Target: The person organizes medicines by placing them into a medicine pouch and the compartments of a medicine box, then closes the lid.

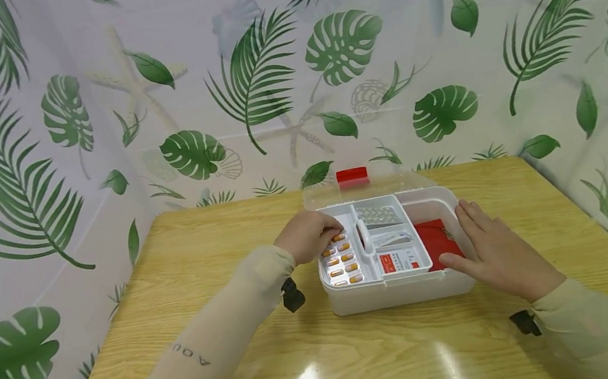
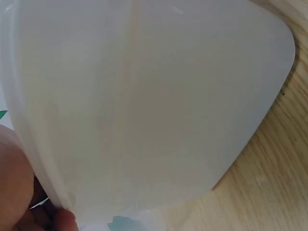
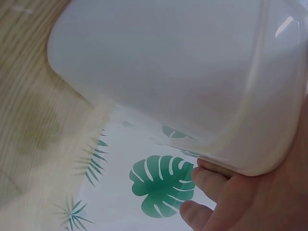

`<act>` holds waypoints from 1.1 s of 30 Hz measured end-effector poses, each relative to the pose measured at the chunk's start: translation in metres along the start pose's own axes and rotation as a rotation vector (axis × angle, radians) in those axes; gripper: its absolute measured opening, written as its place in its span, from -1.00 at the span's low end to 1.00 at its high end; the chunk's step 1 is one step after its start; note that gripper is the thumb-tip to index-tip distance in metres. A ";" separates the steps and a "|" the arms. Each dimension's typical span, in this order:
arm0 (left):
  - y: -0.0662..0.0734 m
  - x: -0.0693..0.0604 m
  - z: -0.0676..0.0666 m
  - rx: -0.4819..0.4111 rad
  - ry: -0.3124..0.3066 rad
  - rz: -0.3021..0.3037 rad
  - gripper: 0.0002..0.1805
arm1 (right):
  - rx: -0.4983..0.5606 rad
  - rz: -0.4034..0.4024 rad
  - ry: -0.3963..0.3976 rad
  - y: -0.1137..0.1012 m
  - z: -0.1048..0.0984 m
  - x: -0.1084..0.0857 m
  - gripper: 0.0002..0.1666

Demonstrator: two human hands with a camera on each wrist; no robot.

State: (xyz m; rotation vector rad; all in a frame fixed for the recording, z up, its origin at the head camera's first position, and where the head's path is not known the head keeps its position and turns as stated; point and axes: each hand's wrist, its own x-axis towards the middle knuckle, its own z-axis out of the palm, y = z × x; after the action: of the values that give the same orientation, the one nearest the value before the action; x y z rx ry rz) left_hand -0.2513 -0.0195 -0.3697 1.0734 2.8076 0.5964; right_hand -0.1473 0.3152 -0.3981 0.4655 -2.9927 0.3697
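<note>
A white plastic medicine box (image 1: 404, 293) stands on the table with its clear lid tipped back. In the left side of its white tray lies a blister pack of orange-and-yellow capsules (image 1: 350, 267). My left hand (image 1: 309, 236) reaches over the left rim, fingers curled, and pinches the far end of this pack; the fingertips are partly hidden. On the right, my right hand (image 1: 491, 250) rests against the box's right wall, fingers extended and thumb over the front corner. The right wrist view shows its fingers (image 3: 211, 180) along the box's outer side.
The tray's other compartments hold a silvery blister pack (image 1: 378, 215), a white packet (image 1: 391, 239) and a red-and-white box (image 1: 398, 260). A red pouch (image 1: 436, 238) lies in the box's right part. Behind the wooden table (image 1: 220, 241) hangs a leaf-print cloth (image 1: 270, 82).
</note>
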 end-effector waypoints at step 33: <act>-0.033 -0.078 0.006 -0.229 0.226 0.031 -0.89 | 0.059 -0.019 -0.025 -0.054 0.006 0.002 0.28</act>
State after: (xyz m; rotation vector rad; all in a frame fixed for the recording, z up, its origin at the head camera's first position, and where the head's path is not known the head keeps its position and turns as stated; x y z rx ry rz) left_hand -0.2119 -0.0908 -0.3931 1.0663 2.8156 1.0759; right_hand -0.1331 0.2633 -0.3920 0.5076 -3.0058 0.4552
